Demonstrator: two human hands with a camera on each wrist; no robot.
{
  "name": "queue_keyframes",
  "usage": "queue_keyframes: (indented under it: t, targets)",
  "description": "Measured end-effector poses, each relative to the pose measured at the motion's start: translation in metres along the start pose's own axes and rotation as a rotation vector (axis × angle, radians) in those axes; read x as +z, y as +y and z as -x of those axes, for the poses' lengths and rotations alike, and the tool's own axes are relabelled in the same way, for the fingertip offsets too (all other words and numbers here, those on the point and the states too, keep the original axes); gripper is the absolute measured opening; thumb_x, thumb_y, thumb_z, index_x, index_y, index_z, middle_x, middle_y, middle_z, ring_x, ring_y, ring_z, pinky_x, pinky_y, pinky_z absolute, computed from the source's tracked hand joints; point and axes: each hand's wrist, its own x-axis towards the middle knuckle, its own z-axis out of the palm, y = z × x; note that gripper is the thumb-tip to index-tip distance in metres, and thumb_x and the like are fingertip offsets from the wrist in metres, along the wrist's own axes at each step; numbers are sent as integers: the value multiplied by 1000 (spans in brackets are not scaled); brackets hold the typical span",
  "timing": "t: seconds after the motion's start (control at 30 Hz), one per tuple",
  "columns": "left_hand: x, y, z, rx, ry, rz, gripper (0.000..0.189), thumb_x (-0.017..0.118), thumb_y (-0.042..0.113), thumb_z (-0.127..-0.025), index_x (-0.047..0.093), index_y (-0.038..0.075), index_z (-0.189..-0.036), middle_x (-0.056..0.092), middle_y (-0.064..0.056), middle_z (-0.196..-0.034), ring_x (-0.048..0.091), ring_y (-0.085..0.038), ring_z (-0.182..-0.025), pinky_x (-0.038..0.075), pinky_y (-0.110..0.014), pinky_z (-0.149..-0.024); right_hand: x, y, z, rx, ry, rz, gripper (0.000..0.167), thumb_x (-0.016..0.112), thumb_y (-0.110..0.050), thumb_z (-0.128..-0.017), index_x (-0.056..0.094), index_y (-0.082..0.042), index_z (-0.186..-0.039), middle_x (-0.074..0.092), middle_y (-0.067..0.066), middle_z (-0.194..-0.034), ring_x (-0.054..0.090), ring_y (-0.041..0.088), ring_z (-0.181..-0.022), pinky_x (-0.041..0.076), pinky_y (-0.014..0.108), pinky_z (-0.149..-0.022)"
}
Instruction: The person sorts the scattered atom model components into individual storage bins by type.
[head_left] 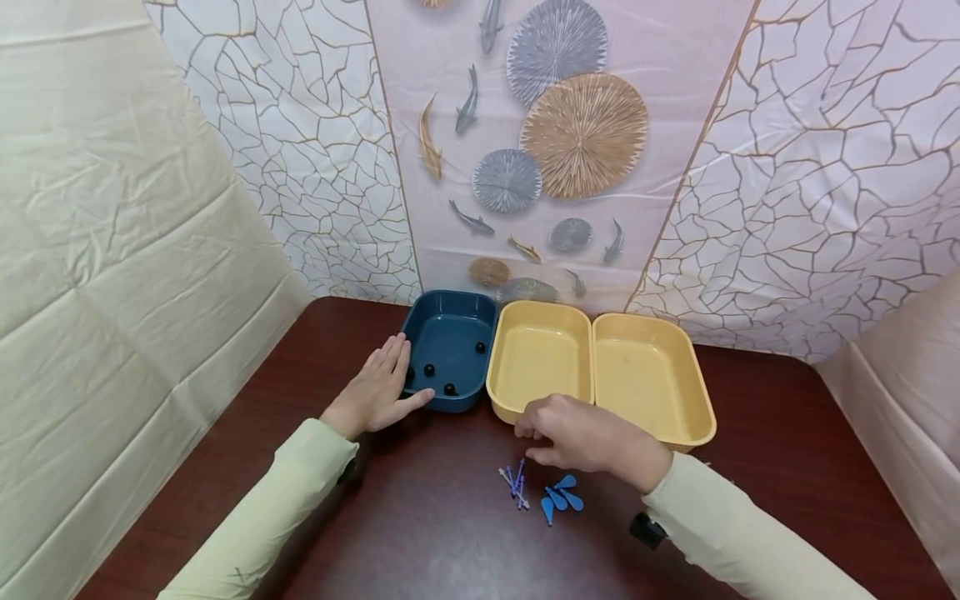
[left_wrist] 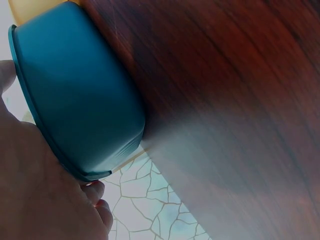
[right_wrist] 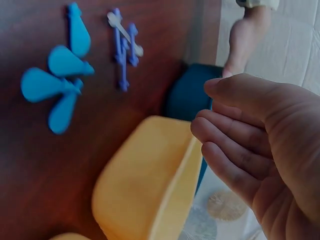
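My left hand [head_left: 378, 390] lies with straight fingers over the near left corner of a dark blue tray [head_left: 459, 403]. In the left wrist view its palm lies along the outer rim of the blue tray [left_wrist: 80, 90]. Several black balls [head_left: 429, 370] sit inside that tray. Over the near edge of the middle yellow tray [head_left: 504, 410] hovers my right hand [head_left: 577, 433], fingers loosely bent. The right wrist view shows nothing in the right hand [right_wrist: 250, 135]. Below it on the table lie several small purple and white rods [head_left: 517, 485] and several blue teardrop-shaped pieces [head_left: 561, 498].
A second yellow tray [head_left: 693, 375] stands at the right, against the middle one; all three form a row near the back of the dark wooden table [head_left: 420, 533]. A patterned cloth [head_left: 337, 167] hangs behind, and pale cloth [head_left: 112, 250] lines the left side.
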Motion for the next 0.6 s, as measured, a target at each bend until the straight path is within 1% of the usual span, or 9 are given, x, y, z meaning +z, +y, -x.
queue_keyframes:
  t: [0.17, 0.37, 0.5, 0.6]
  targets:
    - [0, 1, -1, -4, -4, -6, 100, 45, 66, -104, 13, -6, -167, 9, -24, -177, 12, -43, -165, 16, -58, -134, 14, -4, 5, -28, -14, -17, 12, 79, -7, -91, 77, -5, -103, 78, 6, -97, 72, 12, -85, 58, 19, -74]
    - [2, 0, -1, -2, -3, -4, 100, 45, 65, -104, 14, -6, -167, 9, -24, -177, 11, -43, -165, 15, -58, -134, 32, -7, 10, -50, -18, -36, 10, 80, -6, -90, 77, -7, -100, 75, 3, -93, 68, 8, -82, 53, 13, -70]
    - [3, -1, -2, -2, -5, -11, 100, 44, 66, -104, 13, -6, -167, 8, -23, -177, 11, -43, -165, 15, -58, -134, 42, -10, 11, -66, -11, -13, 8, 81, -7, -89, 75, -9, -95, 72, 0, -89, 63, 2, -77, 51, 13, -68]
    - [3, -1, -2, -1, -5, -11, 100, 43, 66, -104, 14, -6, -167, 8, -24, -177, 11, -44, -165, 14, -59, -134, 49, -13, 10, -66, -11, 7, 7, 81, -10, -89, 75, -11, -93, 73, -1, -91, 63, -1, -80, 53, 13, -71]
